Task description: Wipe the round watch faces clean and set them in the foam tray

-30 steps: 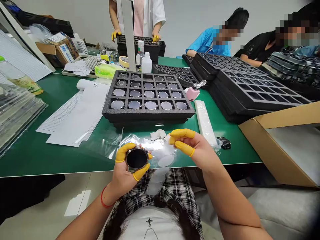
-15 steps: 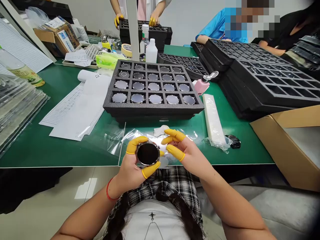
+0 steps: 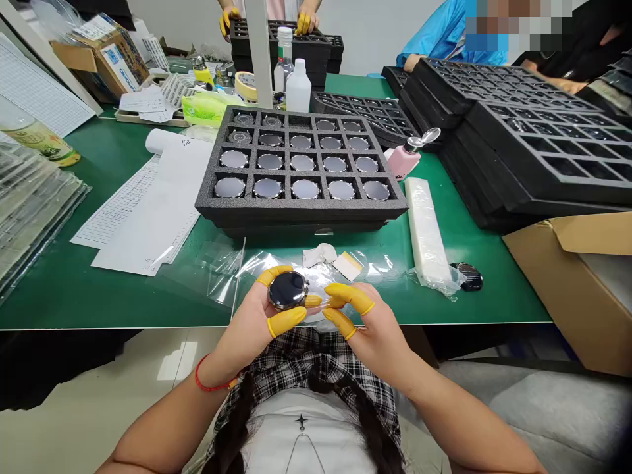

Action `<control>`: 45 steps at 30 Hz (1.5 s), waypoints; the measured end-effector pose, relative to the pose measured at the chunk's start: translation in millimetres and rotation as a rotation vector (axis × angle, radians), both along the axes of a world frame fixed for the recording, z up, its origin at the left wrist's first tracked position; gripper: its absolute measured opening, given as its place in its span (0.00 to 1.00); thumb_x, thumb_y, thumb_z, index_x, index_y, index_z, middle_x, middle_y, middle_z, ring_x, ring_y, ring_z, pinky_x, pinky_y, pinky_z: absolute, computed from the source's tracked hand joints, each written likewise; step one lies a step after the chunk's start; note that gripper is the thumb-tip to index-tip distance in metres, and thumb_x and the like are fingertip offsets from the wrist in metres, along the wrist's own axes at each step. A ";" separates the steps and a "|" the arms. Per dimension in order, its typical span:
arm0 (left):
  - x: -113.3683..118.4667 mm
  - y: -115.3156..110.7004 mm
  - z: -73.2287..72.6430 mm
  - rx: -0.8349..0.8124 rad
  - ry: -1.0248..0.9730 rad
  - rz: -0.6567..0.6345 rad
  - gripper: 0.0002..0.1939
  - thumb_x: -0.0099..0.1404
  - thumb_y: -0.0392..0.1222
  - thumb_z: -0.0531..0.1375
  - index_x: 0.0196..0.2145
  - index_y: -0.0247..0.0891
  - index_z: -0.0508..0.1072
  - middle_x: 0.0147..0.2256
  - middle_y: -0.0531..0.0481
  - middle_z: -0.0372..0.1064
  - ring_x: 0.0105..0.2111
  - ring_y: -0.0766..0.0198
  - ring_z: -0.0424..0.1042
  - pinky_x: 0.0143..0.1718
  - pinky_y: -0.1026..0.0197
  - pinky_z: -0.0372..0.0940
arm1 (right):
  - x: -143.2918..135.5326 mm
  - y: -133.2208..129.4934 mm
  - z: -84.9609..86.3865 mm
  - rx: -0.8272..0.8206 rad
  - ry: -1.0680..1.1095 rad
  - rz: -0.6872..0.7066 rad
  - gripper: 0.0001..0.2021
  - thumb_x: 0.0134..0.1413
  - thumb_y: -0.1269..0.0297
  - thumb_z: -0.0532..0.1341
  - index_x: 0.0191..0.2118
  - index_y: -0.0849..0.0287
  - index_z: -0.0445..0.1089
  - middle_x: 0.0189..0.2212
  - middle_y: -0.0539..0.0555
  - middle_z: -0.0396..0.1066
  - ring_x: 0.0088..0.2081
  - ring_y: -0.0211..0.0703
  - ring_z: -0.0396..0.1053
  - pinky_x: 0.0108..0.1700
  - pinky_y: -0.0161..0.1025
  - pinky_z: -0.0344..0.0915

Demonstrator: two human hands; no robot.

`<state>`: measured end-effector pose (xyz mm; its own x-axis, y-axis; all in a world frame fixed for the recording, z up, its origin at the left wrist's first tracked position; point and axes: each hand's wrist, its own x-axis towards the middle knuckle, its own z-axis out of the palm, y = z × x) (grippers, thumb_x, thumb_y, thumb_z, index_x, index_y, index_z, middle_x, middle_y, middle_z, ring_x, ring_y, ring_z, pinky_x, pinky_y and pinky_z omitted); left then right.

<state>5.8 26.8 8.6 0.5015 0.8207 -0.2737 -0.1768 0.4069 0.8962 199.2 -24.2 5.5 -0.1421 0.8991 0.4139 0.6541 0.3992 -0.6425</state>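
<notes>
A round black-faced watch (image 3: 288, 290) is held in my left hand (image 3: 249, 316), between yellow-capped fingers, its dark face tilted up. Close to its right side is my right hand (image 3: 326, 307), thumb and fingers drawn together near a clear, shiny piece too faint to make out. Beyond my hands, clear plastic film (image 3: 266, 260) lies on the green table (image 3: 162, 299). On it are a crumpled white piece (image 3: 319, 255) and a small white-and-yellow square (image 3: 348, 265). Further back, a black foam tray (image 3: 301, 209) holds rows of round watches.
Papers (image 3: 148, 217) and stacked plastic trays (image 3: 34, 204) are at left. On the right are a white wrapped pack (image 3: 425, 230), a black object (image 3: 469, 276), a pink bottle (image 3: 405, 158), foam trays (image 3: 494, 178) and a carton (image 3: 577, 283). Other people work at the far side.
The watch has tilted in my left hand and moved slightly left and up. My right hand has moved lower, its fingertips closer together; the white-and-yellow square now shows beyond it.
</notes>
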 end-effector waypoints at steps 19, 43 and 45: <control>-3.5 11.7 -6.1 -0.089 0.086 0.070 0.31 0.55 0.41 0.70 0.51 0.40 0.60 0.44 0.46 0.74 0.43 0.52 0.79 0.51 0.50 0.70 | -0.5 -23.4 16.4 0.099 -0.117 -0.004 0.10 0.59 0.77 0.58 0.38 0.53 0.67 0.40 0.53 0.69 0.47 0.48 0.64 0.57 0.55 0.55; -4.5 -15.6 -13.2 0.434 0.367 -0.259 0.26 0.61 0.38 0.64 0.54 0.47 0.61 0.49 0.51 0.67 0.38 0.65 0.71 0.40 0.62 0.68 | -13.3 7.4 17.9 -0.850 0.888 0.002 0.10 0.52 0.54 0.67 0.31 0.56 0.73 0.47 0.53 0.72 0.47 0.47 0.67 0.54 0.45 0.60; -4.1 -15.8 -10.6 0.448 0.366 -0.251 0.26 0.60 0.38 0.64 0.54 0.47 0.61 0.49 0.51 0.68 0.38 0.64 0.72 0.40 0.62 0.68 | -13.4 6.8 18.0 -0.854 0.881 0.006 0.09 0.52 0.55 0.67 0.32 0.55 0.74 0.47 0.53 0.72 0.48 0.48 0.67 0.54 0.45 0.61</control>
<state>1.7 11.0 -2.0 0.6323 0.7652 -0.1208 0.2253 -0.0325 0.9738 185.7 -17.4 23.5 -0.1163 0.9290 -0.3514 -0.1365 -0.3654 -0.9208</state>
